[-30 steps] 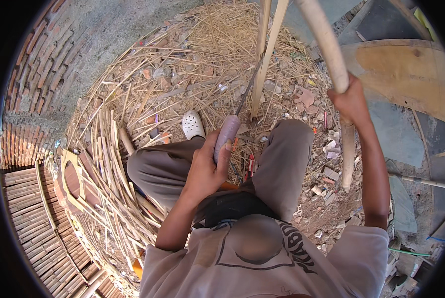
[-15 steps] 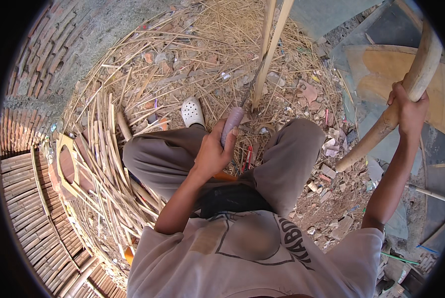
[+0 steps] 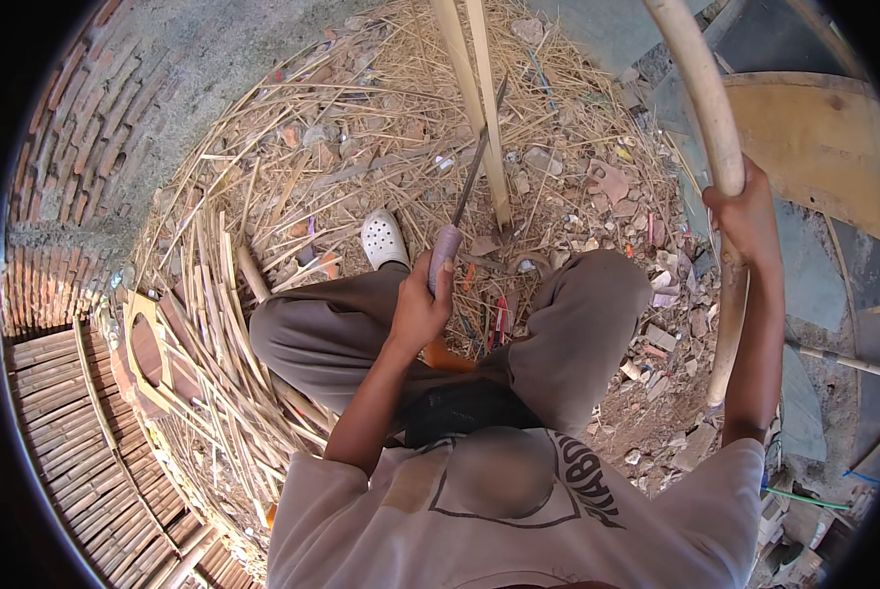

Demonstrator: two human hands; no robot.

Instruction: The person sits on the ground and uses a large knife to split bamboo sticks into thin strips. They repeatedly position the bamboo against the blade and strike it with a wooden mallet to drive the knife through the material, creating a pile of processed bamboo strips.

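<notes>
My left hand [image 3: 423, 306] is closed round the purplish wrapped handle of a knife [image 3: 446, 257]. Its long dark blade points away from me and crosses a split piece of bamboo [image 3: 496, 187], seemingly lodged between its two halves. The bamboo stands on the littered ground beyond my knees, its halves spreading apart toward the top. Out to the right, my right hand [image 3: 746, 218] grips a thick, slightly curved wooden stick [image 3: 717, 128] around its middle. The stick is nearly upright in the picture, apart from both knife and bamboo.
Loose split bamboo strips [image 3: 226, 334] lie heaped left of my knee. Straw, rubble and scraps cover the ground. A brick wall [image 3: 91, 128] and a slatted bamboo panel [image 3: 86, 442] stand left; sheets and a tan board [image 3: 813, 137] lie right. My white clog [image 3: 383, 240] is near the strips.
The stick in my right hand has swung from slanted to nearly upright and moved left. The bamboo's upper end has shifted left, and the knife has moved slightly left and down.
</notes>
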